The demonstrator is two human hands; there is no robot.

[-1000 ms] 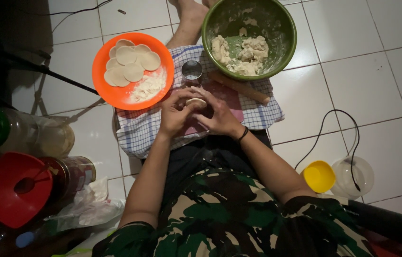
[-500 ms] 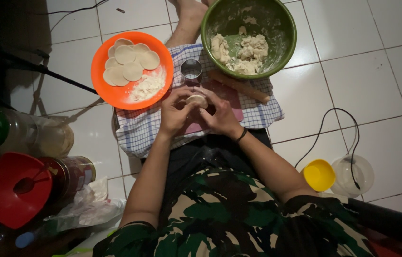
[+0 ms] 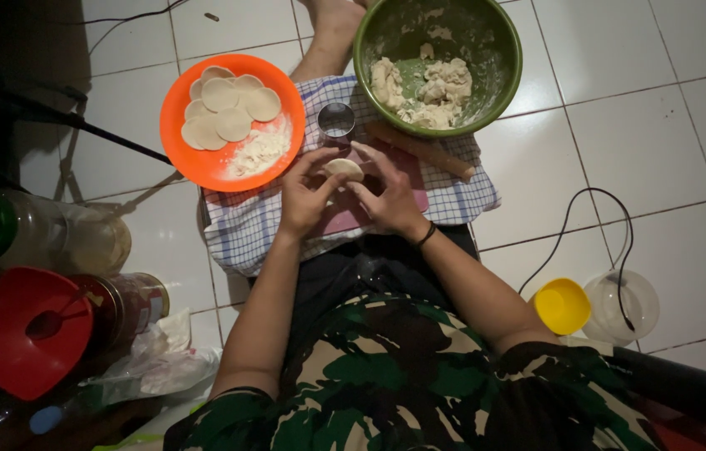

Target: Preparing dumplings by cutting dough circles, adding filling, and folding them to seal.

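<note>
Fingertips of my left hand [image 3: 307, 199] and right hand [image 3: 388, 196] pinch a small pale dough disc [image 3: 343, 169] between them (above the checked cloth [image 3: 244, 225]), beside the round metal cutter [image 3: 336, 122] and orange plate [image 3: 203, 167].

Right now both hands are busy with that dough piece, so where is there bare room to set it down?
Free: the checked cloth below the orange plate, beside the left hand, and the floor tiles right of the green bowl. Crowded: around the dough piece, between round cutter, rolling pin and right hand.
</note>
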